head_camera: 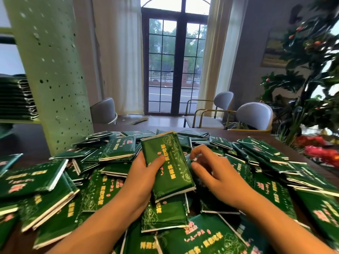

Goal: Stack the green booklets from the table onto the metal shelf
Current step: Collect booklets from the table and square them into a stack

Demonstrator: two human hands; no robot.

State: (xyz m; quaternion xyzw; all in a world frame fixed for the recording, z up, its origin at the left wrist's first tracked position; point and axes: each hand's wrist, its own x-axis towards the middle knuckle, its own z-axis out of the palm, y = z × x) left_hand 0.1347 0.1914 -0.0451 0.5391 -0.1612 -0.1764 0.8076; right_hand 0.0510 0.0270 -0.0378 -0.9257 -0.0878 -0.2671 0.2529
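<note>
At the near middle of the table (27,140), the left hand (145,171) grips a small bundle of green booklets (170,167), thumb across the top cover, likely gathering several for one carry; how many it holds cannot be told. The right hand (216,173) hovers just beside it, fingers loosely curled and empty, probably ready to add another. Dozens more lie in a loose heap (117,147), too many to count. One stack (16,98) sits on the metal shelf (53,70), far left. Three chairs (254,115) stand beyond.

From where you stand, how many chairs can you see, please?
3: one chair at the left, one with gold arms near the glass door, one by the plant; more may be hidden.
</note>
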